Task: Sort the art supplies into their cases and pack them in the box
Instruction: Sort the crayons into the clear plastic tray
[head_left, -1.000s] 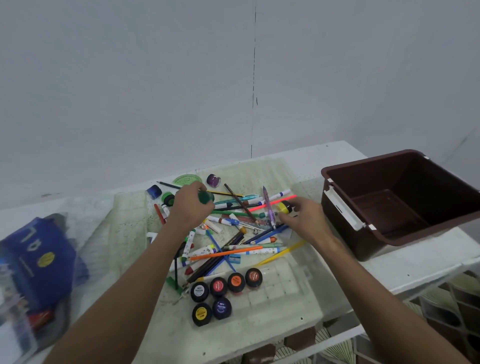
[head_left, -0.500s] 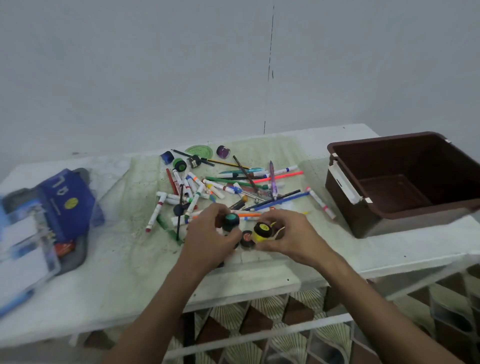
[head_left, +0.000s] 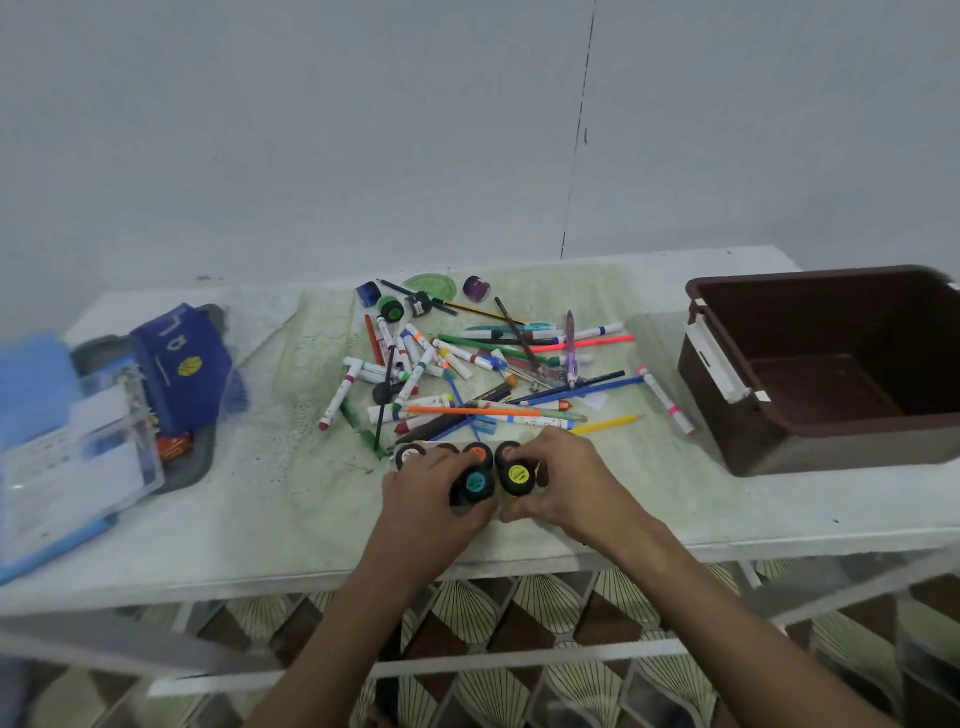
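The brown plastic box (head_left: 826, 364) sits at the right end of the tabletop (head_left: 260, 519) with nothing inside. Over on the left, a grey tray (head_left: 200, 462) holds a blue pouch (head_left: 179, 364) and a clear plastic case (head_left: 78, 462), all pretty blurry.

Both hands are down at the near edge. The left hand (head_left: 428, 506) has its grip curled round a teal-lidded paint pot (head_left: 475, 483), and the right hand (head_left: 563, 480) grips a yellow-lidded paint pot (head_left: 517, 474). More pots, like the orange-lidded one (head_left: 479, 453), sit just behind in a row.

Compared to half a second back, the two held pots are lower, in with the row instead of held above it. The loose pile of markers and pencils (head_left: 483, 374) looks the same.

Bare tabletop lies between pile and box, and left of the hands.
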